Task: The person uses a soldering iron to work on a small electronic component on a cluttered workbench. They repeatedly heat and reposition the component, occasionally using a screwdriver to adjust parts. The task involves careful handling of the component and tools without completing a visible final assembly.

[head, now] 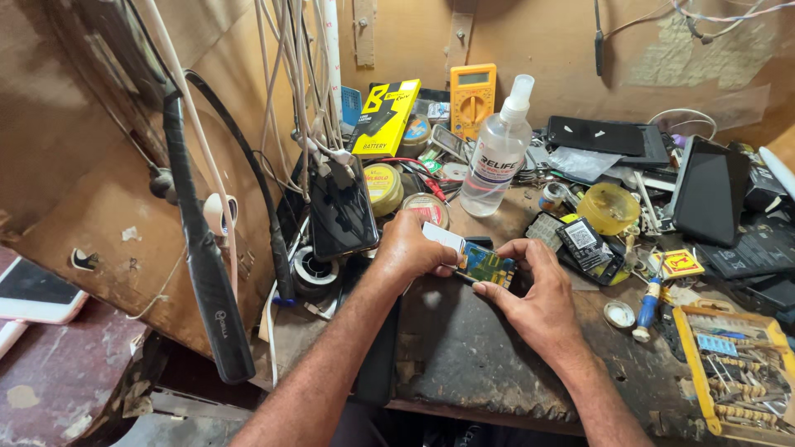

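Both hands are meeting over the middle of the worn wooden table (464,356), working on a small opened phone (487,265) whose green and yellow circuit board is showing. The left hand (406,248) is curling nearly closed, its fingertips pinching a small white card-like piece (442,237) against the phone's left end. The right hand (538,290) is half curled, thumb and forefinger pinching the phone's right end and lower edge, the other fingers folding loosely behind. The phone is sitting between the two hands, just above the table's dark surface; whether it is resting on it I cannot tell.

Just behind the hands a clear spray bottle (497,153) is standing upright, with a yellow multimeter (473,95) leaning against the back wall beyond it. A dark smartphone (341,211) is hanging on white cables (290,74) to the left. To the right a roll of yellow tape (609,207) is lying near a black tablet (708,199), and a yellow tray of small tools (733,368) is sitting at the table's right edge.
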The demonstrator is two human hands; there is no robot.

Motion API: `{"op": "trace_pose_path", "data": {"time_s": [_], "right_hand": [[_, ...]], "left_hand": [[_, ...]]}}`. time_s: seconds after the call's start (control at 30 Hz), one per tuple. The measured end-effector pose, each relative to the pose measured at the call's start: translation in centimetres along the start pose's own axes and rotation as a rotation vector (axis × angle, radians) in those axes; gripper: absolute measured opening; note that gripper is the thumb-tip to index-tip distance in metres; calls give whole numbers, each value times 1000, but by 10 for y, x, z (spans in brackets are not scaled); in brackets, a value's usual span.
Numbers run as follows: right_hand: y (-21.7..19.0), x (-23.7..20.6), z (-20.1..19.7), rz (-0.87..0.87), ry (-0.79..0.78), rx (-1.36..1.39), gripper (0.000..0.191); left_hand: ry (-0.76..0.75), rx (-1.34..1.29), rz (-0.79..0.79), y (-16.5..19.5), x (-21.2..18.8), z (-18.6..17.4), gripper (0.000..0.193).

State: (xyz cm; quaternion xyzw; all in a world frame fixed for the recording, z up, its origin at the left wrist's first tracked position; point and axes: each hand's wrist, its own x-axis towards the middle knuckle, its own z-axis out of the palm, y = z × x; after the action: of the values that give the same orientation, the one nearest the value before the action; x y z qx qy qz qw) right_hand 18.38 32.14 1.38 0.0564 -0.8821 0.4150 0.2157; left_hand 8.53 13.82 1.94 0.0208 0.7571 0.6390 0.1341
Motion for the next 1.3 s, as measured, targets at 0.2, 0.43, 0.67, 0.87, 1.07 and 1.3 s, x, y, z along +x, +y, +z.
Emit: {"op": "trace_pose_path", "data": {"time_s": [0.2, 0.43, 0.67, 0.87, 1.07, 1.3], "right_hand": [[0, 0, 0, -26, 3, -9, 52], [-1, -1, -2, 1, -9, -8, 51], [-1, 0, -1, -50, 6, -9, 51], [-2, 0, -1, -77, 11, -39, 51], [-2, -1, 0, 5, -4, -37, 51], [-4, -1, 0, -85, 20, -53, 53]], "left_hand": [[51, 88, 40, -1, -4, 2, 35], [78, 207, 73, 1, -7, 4, 31], [63, 158, 48, -1, -4, 4, 28], [44, 28, 73, -7, -4, 3, 23], [47, 24, 80, -9, -5, 4, 25], [66, 14, 81, -9, -7, 2, 26]]}}
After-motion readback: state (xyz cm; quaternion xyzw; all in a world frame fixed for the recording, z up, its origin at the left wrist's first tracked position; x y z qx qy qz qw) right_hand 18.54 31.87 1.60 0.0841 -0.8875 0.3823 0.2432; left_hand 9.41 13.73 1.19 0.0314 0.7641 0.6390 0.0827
